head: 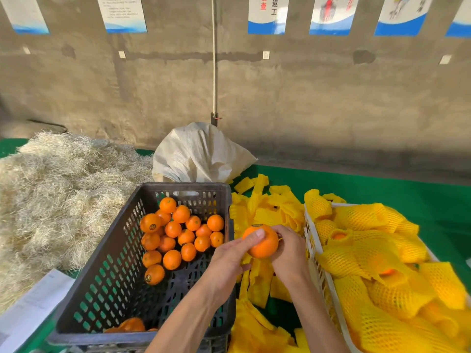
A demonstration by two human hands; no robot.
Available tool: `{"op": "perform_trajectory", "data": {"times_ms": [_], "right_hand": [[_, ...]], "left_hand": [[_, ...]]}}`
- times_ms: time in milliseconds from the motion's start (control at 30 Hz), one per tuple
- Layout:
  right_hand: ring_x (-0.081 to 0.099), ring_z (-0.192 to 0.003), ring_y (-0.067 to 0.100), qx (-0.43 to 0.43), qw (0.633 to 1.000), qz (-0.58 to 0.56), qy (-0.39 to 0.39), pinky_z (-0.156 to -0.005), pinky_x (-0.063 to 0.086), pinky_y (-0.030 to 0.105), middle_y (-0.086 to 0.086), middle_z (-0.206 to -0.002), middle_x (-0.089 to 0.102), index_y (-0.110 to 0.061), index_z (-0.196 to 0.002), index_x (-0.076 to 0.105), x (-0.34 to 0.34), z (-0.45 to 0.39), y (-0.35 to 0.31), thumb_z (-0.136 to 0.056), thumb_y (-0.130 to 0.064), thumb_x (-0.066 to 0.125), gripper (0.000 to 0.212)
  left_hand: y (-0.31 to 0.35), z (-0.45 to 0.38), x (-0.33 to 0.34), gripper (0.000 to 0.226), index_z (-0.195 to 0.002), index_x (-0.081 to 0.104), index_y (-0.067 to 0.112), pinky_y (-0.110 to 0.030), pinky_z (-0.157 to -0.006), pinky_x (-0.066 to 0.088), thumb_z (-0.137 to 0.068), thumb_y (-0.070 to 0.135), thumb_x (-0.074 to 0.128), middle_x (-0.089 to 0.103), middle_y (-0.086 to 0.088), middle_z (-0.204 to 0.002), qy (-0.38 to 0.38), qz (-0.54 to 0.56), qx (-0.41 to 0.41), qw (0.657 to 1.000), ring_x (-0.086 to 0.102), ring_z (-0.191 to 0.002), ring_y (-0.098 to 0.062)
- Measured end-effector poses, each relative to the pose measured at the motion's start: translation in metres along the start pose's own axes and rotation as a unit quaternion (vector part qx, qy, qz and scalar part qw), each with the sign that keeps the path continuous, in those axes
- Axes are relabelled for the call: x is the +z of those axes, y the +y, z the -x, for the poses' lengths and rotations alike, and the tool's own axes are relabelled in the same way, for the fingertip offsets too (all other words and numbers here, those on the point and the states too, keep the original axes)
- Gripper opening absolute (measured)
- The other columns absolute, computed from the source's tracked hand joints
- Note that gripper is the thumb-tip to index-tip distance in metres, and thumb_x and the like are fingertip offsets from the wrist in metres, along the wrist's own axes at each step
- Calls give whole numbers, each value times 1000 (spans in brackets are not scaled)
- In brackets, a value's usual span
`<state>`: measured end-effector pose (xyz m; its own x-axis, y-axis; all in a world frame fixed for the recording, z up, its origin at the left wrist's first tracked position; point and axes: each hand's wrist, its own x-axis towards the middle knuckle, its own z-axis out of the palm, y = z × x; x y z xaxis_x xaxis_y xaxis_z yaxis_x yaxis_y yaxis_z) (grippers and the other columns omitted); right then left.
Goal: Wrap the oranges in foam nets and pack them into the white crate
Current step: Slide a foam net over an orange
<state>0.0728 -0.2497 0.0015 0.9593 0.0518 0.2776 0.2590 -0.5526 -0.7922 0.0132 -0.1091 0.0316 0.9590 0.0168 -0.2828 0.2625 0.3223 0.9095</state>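
Note:
My left hand (230,258) grips a bare orange (262,244), thumb across its top, above the gap between the two crates. My right hand (289,250) curls round the orange's right side; a sliver of yellow foam shows at its fingers. The black crate (107,276) on the left holds several loose oranges (178,233). The white crate (314,248) on the right is filled with oranges wrapped in yellow foam nets (377,253). Loose flat foam nets (265,207) are heaped between the crates and under my hands.
A pile of pale straw (58,194) lies left of the black crate. A white woven sack (201,154) stands behind it against the concrete wall. White paper (30,307) lies at the bottom left. Green table surface (382,184) shows at the far right.

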Motion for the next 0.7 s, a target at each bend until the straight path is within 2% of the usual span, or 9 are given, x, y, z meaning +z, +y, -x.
{"op": "perform_trajectory", "data": {"times_ms": [100, 167, 267, 367, 433, 467, 567, 633, 700], "right_hand": [[64, -96, 15, 50, 995, -70, -46, -81, 53, 30, -4, -101, 72, -23, -106, 75, -4, -1, 8, -91, -9, 71, 21], [68, -91, 11, 83, 983, -142, -81, -73, 51, 18, -8, -94, 76, -26, -99, 78, -7, -1, 12, -94, -12, 68, 18], [69, -82, 2, 134, 967, -201, -85, -66, 51, 11, -11, -87, 77, -32, -89, 79, -13, 0, 9, -96, -40, 65, 17], [66, -77, -6, 125, 973, -184, -60, -61, 48, 7, -20, -77, 73, -31, -76, 75, -15, -2, 4, -91, -51, 65, 27], [58, -74, -22, 101, 976, -194, -7, -57, 42, -1, -35, -68, 65, -33, -66, 65, -15, -2, -3, -87, -49, 68, 27], [55, -76, -26, 82, 979, -186, 18, -59, 40, -3, -35, -67, 64, -36, -67, 62, -16, -3, -6, -88, -46, 70, 25], [58, -87, -11, -24, 994, -84, 68, -68, 44, 4, -18, -79, 63, -29, -87, 73, -13, -4, -7, -93, -41, 69, 14], [56, -89, -2, -105, 990, -14, 94, -71, 43, 6, -15, -88, 57, -17, -98, 76, -9, 0, -7, -94, -32, 69, 17], [53, -85, 1, -152, 982, 14, 113, -71, 40, 4, -14, -89, 51, -16, -101, 76, -10, 4, -10, -95, -27, 70, 14]], "left_hand": [[-1, -5, -3, 71, -116, 79, 22, -51, -99, 57, -56, 57, 94, 67, 2, -132, -28, 13, -33, 999, 59, -127, -20], [0, -10, -8, 65, -113, 81, 17, -55, -93, 60, -58, 46, 99, 68, -10, -132, -59, 49, -68, 995, 64, -125, -33], [0, -18, -11, 76, -114, 79, 5, -50, -88, 62, -51, 39, 104, 76, -13, -118, -63, 45, -75, 994, 72, -113, -33], [-4, -26, -11, 84, -119, 71, 0, -47, -88, 62, -52, 39, 102, 77, -15, -115, -40, 27, -63, 997, 74, -108, -32], [-5, -29, -9, 90, -120, 66, 0, -43, -86, 63, -52, 45, 101, 75, -16, -119, -14, -22, -42, 999, 75, -106, -28], [-5, -30, -8, 93, -121, 63, 1, -43, -85, 64, -50, 49, 100, 72, -16, -122, 6, -54, -29, 998, 74, -107, -28], [-10, -34, -2, 91, -118, 56, 7, -45, -81, 65, -51, 56, 95, 65, -13, -121, 54, -142, -1, 988, 72, -104, -28], [-11, -36, -1, 81, -112, 54, 14, -33, -70, 65, -57, 62, 88, 65, -8, -113, 65, -218, 12, 974, 71, -95, -22], [-10, -39, -4, 73, -110, 51, 21, -23, -59, 57, -64, 65, 85, 65, -5, -108, 71, -264, 15, 962, 68, -84, -18]]}}
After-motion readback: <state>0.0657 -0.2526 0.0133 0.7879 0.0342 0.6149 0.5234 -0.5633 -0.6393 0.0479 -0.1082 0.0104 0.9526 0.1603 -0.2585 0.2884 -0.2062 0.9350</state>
